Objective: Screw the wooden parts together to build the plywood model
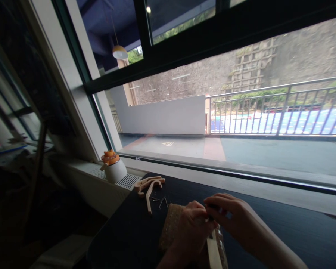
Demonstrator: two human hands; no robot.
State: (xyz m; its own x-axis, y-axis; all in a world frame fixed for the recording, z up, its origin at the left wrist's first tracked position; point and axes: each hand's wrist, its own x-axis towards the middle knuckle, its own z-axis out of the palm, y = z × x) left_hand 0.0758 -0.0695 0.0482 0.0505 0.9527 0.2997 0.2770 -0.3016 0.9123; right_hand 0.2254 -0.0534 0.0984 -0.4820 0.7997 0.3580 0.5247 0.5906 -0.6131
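A pale, straight wooden strip [213, 251] is lying at the view's 5 o'clock and pointing toward 12 o'clock, while a small dark object [211, 217], mostly hidden, is showing just beyond its far part and a brown, bumpy-looking pad [168, 232] is spreading on the strip's 9 o'clock side.

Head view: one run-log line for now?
left hand: curled at wooden strip | right hand: pinching dark object | metal bits: loose on table | wooden pieces: beside metal bits
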